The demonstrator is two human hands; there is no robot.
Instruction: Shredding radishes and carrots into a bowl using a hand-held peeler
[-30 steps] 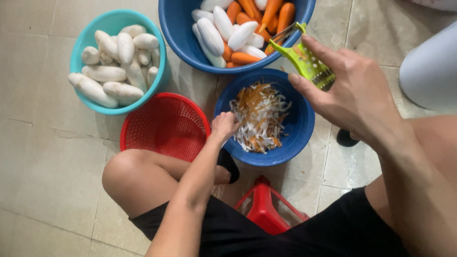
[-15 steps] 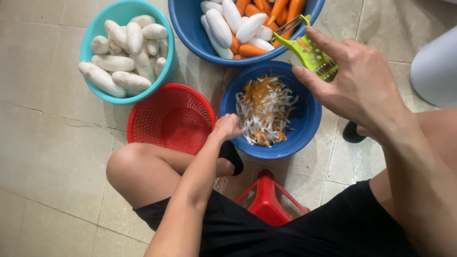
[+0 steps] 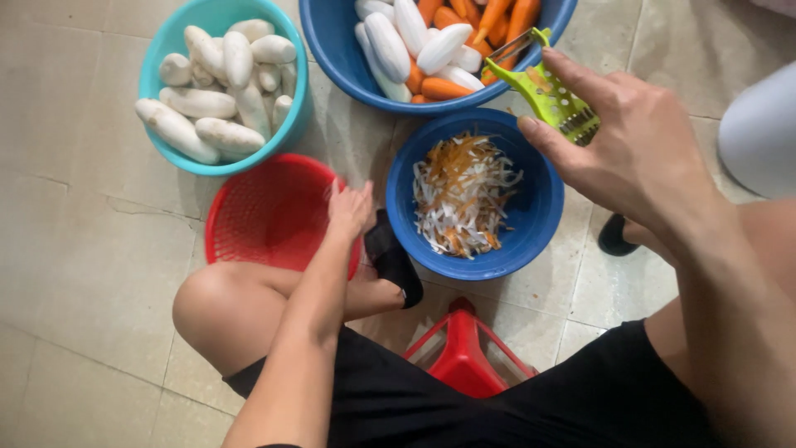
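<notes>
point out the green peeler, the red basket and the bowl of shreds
green peeler (image 3: 549,97), head view, on its green body above the right hand's fingers
red basket (image 3: 265,211), head view, on its mesh floor
bowl of shreds (image 3: 535,207), head view, on its bare blue inner wall

We have bare floor (image 3: 83,249) to the left, wide enough for a hand to sweep. Ahead, four vessels crowd together: the teal basin (image 3: 157,50), the big blue basin (image 3: 348,75), the small blue bowl (image 3: 539,207) and the red basket (image 3: 249,224), with only narrow tile strips between. Our left hand (image 3: 350,211) sits at the basket's rim; our raised knee (image 3: 215,307) and the red stool (image 3: 464,353) block the near side
</notes>
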